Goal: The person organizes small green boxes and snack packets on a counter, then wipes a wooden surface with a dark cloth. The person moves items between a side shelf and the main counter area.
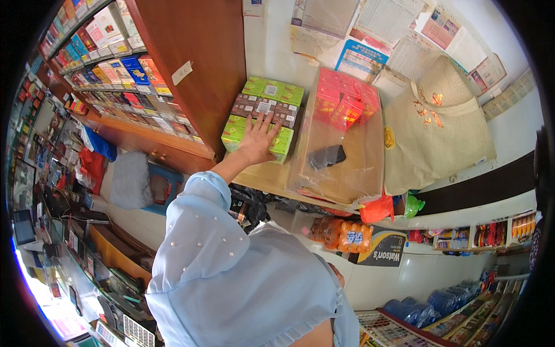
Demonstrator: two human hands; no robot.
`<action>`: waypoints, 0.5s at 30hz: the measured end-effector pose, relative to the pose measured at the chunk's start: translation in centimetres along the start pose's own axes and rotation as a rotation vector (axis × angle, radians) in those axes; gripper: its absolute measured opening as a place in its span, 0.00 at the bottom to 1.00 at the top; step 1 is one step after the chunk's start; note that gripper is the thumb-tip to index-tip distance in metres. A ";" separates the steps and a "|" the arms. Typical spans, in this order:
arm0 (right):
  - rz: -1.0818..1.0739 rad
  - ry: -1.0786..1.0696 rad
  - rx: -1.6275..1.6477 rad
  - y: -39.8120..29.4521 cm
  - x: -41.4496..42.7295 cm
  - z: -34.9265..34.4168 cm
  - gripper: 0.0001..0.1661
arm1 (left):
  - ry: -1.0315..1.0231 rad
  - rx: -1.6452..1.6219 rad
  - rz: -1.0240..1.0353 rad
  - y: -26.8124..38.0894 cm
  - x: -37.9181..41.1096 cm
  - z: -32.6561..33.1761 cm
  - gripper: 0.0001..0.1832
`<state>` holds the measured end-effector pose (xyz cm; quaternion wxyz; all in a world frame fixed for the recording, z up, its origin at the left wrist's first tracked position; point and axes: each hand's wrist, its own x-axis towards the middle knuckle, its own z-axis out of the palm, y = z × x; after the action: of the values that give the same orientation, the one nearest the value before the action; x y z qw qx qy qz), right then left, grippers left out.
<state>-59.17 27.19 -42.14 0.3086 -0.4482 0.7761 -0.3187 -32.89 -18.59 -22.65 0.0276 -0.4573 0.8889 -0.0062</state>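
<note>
My left hand point(256, 143) lies palm down on stacked small cartons, its fingers spread. Beneath it are green cartons point(236, 126), and the fingertips reach a row of dark brown cartons point(286, 113). More green cartons point(272, 90) form the far row. Part of my right hand point(337, 276) shows beside the light blue blouse point(277, 277); the rest is hidden, so its grip cannot be made out. To the right of the cartons is a shallow box point(351, 184) with clear plastic over it. Several red packs point(347, 102) and a black phone-like object point(326, 157) lie in it.
A wooden cabinet point(195, 56) with shelves of cigarette packs point(130, 71) rises at left. A beige bag point(438, 143) leans at the right wall. Below are a blue stool point(167, 186) with a grey cushion point(131, 180), shrink-wrapped orange bottles point(342, 234) and a Watson's carton point(383, 248).
</note>
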 end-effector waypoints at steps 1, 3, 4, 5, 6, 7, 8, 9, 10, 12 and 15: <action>0.017 0.000 0.066 0.7 -0.2 0.2 0.18 | -0.004 0.001 -0.010 -0.1 -0.1 0.0 0.58; 0.027 0.005 0.031 0.7 -0.3 0.2 0.18 | 0.010 -0.003 -0.006 -0.2 -0.3 0.2 0.57; 0.036 0.010 -0.004 -0.7 -0.2 -0.1 0.18 | 0.048 -0.009 0.000 -0.4 -0.4 0.6 0.56; 0.046 0.014 -0.038 -2.0 -0.1 -0.4 0.18 | 0.086 -0.016 0.007 -0.6 -0.4 0.9 0.55; 0.056 0.027 -0.028 -1.8 -0.2 -0.3 0.18 | 0.110 -0.066 0.007 -0.8 -0.2 0.8 0.53; 0.073 0.025 -0.030 -1.7 -0.4 -0.3 0.19 | 0.133 -0.116 0.008 -1.0 0.1 0.6 0.50; 0.088 0.024 -0.031 -1.7 -0.5 -0.2 0.19 | 0.156 -0.165 0.009 -1.2 0.6 0.4 0.48; 0.094 0.025 -0.044 -2.0 -0.6 -0.4 0.19 | 0.212 -0.223 -0.009 -1.5 1.4 0.3 0.44; 0.098 0.019 -0.068 -2.5 -0.6 -0.7 0.19 | 0.265 -0.281 -0.035 -2.0 2.3 0.4 0.41; 0.109 0.011 -0.120 -3.8 -0.6 -1.2 0.20 | 0.402 -0.325 0.010 -3.3 4.8 0.1 0.34; 0.124 -0.012 -0.196 -5.3 -1.1 -1.9 0.21 | 0.600 -0.283 0.049 -6.2 10.6 2.0 0.33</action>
<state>-57.57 26.45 -36.66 0.2870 -0.4291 0.8281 -0.2188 -33.92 -30.76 -24.89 -0.2990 -0.4129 0.8601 -0.0162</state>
